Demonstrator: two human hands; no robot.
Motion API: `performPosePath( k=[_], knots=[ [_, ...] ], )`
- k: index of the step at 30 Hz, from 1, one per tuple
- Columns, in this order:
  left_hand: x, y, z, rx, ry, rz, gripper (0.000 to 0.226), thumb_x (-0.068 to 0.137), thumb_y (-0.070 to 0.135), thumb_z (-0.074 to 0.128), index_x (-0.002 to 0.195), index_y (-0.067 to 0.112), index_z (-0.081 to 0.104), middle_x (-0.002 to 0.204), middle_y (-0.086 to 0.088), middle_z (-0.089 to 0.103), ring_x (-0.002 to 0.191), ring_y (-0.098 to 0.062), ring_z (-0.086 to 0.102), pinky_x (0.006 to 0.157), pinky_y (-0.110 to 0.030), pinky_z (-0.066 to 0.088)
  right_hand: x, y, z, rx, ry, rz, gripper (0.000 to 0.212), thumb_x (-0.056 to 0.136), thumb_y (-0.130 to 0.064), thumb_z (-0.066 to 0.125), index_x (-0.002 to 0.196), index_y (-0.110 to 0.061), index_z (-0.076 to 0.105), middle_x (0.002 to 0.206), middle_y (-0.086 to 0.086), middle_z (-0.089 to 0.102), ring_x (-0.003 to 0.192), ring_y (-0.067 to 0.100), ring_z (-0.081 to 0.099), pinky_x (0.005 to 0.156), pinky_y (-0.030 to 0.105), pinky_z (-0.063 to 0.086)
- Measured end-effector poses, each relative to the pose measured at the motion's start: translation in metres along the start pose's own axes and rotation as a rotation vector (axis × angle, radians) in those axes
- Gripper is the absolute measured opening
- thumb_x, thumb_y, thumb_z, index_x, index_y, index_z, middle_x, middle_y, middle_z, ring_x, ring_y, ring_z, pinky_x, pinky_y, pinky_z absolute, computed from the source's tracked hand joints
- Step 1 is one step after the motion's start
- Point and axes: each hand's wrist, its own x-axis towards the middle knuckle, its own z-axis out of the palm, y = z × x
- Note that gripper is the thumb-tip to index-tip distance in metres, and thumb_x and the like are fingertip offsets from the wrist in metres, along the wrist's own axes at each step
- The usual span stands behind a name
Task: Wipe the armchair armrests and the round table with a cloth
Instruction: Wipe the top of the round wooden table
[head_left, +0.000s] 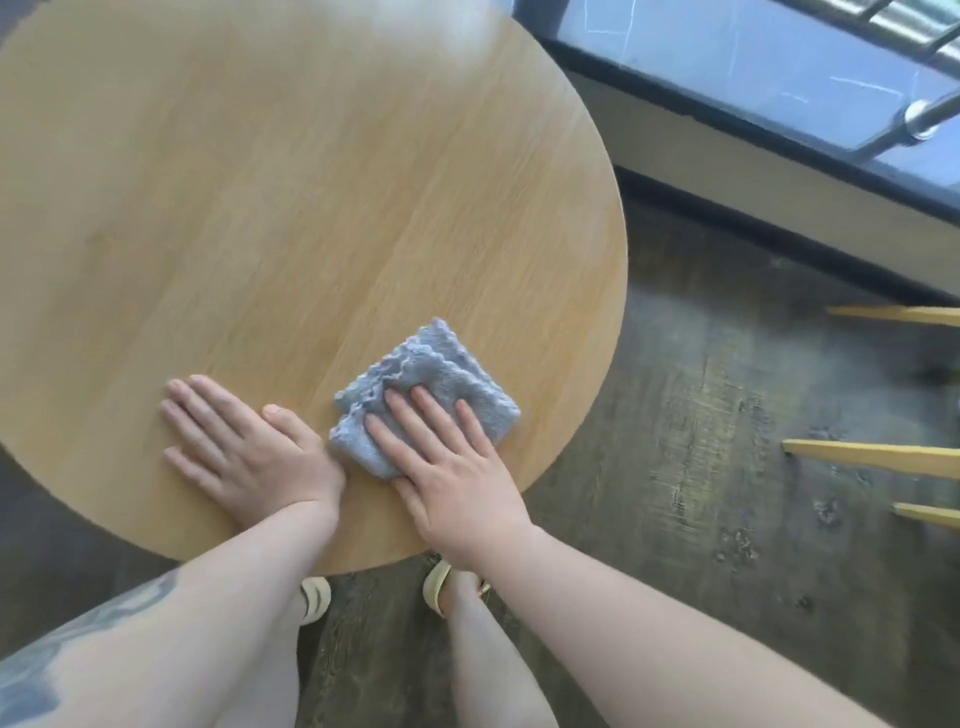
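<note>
Both forearms reach over the round pale-wood table (311, 208): my left hand (244, 447) braces flat, my right hand (447, 467) presses the folded grey cloth (441, 374), fingers spread. Mid-wipe; next, sweep outward.

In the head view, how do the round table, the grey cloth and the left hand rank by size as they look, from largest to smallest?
1. round table, by far the largest.
2. and 3. grey cloth and left hand look about alike; the right hand covers part of the cloth, so I cannot rank them.
</note>
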Motion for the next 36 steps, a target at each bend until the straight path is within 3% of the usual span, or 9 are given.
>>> performPosePath(
  k=[3,8,14,20,23,26,31,33,36],
  knots=[
    [0.006,0.001,0.0,0.015,0.007,-0.002,0.065,0.091,0.027,0.026,0.151,0.007,0.011,0.16,-0.009,0.01,0.147,-0.023,0.007,0.118,-0.047,0.007,0.023,0.034,-0.018,-0.043,-0.023,-0.184,0.057,0.1,-0.037,0.039,0.152,-0.037,0.016,0.16,-0.013,0.01,0.148,0.009,-0.001,0.119,0.037,-0.005],
    [0.007,0.003,-0.003,0.032,0.003,0.01,0.064,0.093,0.027,0.022,0.151,0.007,0.008,0.16,-0.009,0.007,0.148,-0.022,0.004,0.118,-0.048,0.006,-0.01,0.037,-0.01,0.075,0.227,0.471,0.06,0.097,-0.034,0.035,0.153,-0.032,0.015,0.161,-0.007,0.008,0.148,0.011,-0.004,0.119,0.039,-0.005],
    [0.008,0.003,-0.003,0.022,-0.009,-0.001,0.064,0.092,0.027,0.023,0.151,0.005,0.01,0.16,-0.01,0.009,0.148,-0.023,0.007,0.118,-0.049,0.008,0.008,0.036,-0.015,-0.062,0.021,-0.148,0.062,0.094,-0.035,0.045,0.151,-0.036,0.02,0.16,-0.012,0.013,0.148,0.01,0.002,0.119,0.039,0.001],
    [0.007,0.002,-0.007,0.014,-0.063,0.004,0.062,0.095,0.028,0.021,0.152,0.007,0.005,0.16,-0.01,0.006,0.148,-0.024,0.003,0.118,-0.05,0.006,0.015,0.045,-0.022,-0.027,0.178,0.602,0.063,0.096,-0.043,0.021,0.152,-0.031,-0.003,0.161,-0.004,-0.004,0.147,0.015,-0.01,0.118,0.043,-0.005],
    [0.01,-0.001,-0.012,-0.006,-0.111,0.085,0.064,0.092,0.029,0.026,0.152,0.01,0.012,0.16,-0.008,0.011,0.147,-0.024,0.007,0.117,-0.05,0.005,0.032,-0.004,-0.016,-0.017,0.016,0.142,0.062,0.096,-0.044,0.028,0.153,-0.033,0.006,0.161,-0.008,0.0,0.147,0.014,-0.007,0.117,0.043,-0.005],
    [0.015,0.002,-0.018,-0.014,-0.231,0.514,0.064,0.086,0.028,0.031,0.149,0.012,0.027,0.158,-0.007,0.02,0.146,-0.023,0.014,0.117,-0.039,0.001,0.074,0.008,-0.045,-0.025,-0.152,-0.205,0.054,0.1,-0.046,0.025,0.151,-0.042,0.007,0.159,-0.017,-0.003,0.145,0.005,-0.012,0.117,0.035,-0.012],
    [0.041,0.024,-0.019,0.044,-0.352,0.768,0.061,0.093,0.032,0.022,0.15,0.012,0.02,0.158,0.0,0.013,0.146,-0.014,0.002,0.117,-0.034,-0.003,0.054,0.046,-0.051,0.017,0.051,0.505,0.057,0.099,-0.044,0.017,0.152,-0.038,-0.002,0.16,-0.012,-0.01,0.145,0.008,-0.015,0.118,0.043,0.002],
    [0.046,0.034,-0.017,0.036,-0.37,0.805,0.06,0.093,0.031,0.023,0.15,0.013,0.02,0.158,0.001,0.014,0.146,-0.014,0.004,0.117,-0.033,-0.002,0.025,0.021,-0.033,-0.045,0.066,0.404,0.061,0.096,-0.043,0.023,0.154,-0.033,0.007,0.161,-0.005,0.002,0.147,0.015,-0.005,0.116,0.045,0.006],
    [0.049,0.042,-0.012,0.008,-0.369,0.766,0.061,0.091,0.027,0.022,0.151,0.018,0.02,0.159,0.004,0.015,0.147,-0.014,0.007,0.117,-0.033,0.0,0.034,0.018,-0.031,-0.134,-0.122,-0.114,0.057,0.097,-0.042,0.032,0.151,-0.036,0.017,0.16,-0.008,0.014,0.148,0.015,0.001,0.115,0.043,0.002]
  ],
)
